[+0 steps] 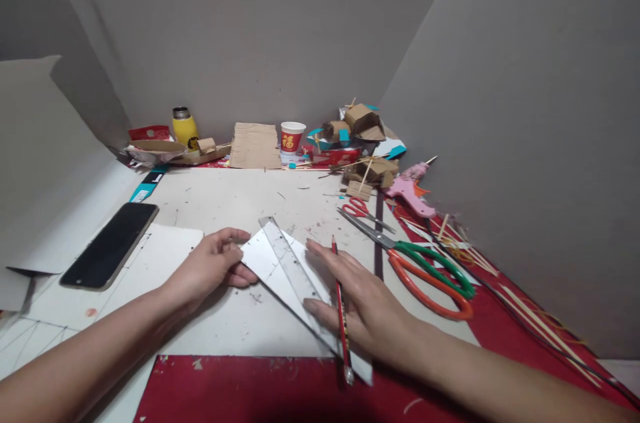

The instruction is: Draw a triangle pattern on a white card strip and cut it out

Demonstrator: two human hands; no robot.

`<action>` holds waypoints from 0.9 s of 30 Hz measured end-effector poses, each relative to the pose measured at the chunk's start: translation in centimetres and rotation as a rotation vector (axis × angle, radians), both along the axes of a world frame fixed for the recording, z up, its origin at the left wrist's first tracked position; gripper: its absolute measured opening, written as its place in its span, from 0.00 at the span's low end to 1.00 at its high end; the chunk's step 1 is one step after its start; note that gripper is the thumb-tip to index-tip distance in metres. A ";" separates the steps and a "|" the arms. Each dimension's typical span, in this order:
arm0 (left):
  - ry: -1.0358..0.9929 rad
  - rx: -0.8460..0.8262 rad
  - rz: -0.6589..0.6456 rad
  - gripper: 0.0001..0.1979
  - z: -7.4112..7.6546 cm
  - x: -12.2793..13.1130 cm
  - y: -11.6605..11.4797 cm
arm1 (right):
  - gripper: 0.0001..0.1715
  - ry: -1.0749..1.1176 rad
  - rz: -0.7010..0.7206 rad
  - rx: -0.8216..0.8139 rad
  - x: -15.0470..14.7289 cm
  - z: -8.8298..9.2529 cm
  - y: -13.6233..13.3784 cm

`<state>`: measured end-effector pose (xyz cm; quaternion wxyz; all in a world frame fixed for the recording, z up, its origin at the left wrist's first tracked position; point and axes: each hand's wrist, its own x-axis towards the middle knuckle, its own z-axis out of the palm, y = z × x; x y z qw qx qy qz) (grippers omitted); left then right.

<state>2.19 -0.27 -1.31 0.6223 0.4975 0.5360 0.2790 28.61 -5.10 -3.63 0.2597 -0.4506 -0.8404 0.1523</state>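
Note:
A white piece of card (pixel 255 251) with pencil marks lies tilted in front of me, above the pale work surface. Across it runs a clear plastic ruler (pixel 289 261). My left hand (pixel 213 269) pinches the card's left corner between thumb and fingers. On the other side, my right hand (pixel 367 303) has its thumb by the ruler's lower part and its fingertips at the card's right edge. A red and black pencil (pixel 342 319) is tucked in that hand, its tip pointing away from me.
Large scissors (pixel 430 276), small red scissors (pixel 367 213) and a pink glue gun (pixel 413 189) lie to the right. A black phone (pixel 113 246) rests at left. Behind stand a paper cup (pixel 292 139), a yellow bottle (pixel 185 131) and cardboard pieces (pixel 255 146). Wooden sticks (pixel 547 333) line the right edge.

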 end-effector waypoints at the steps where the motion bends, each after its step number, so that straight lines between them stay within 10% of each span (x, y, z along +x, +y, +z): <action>1: 0.009 0.014 -0.004 0.18 -0.1 0.3 -0.3 | 0.43 -0.062 0.025 0.040 0.0 -0.1 -0.1; 19: 0.574 0.510 -0.368 0.12 3.1 -0.5 -2.5 | 0.30 -0.266 0.171 0.004 0.9 1.5 -0.5; 27: 1.061 1.088 -0.702 0.12 1.2 -1.7 -4.6 | 0.37 -0.384 0.216 -0.063 1.2 1.9 -0.9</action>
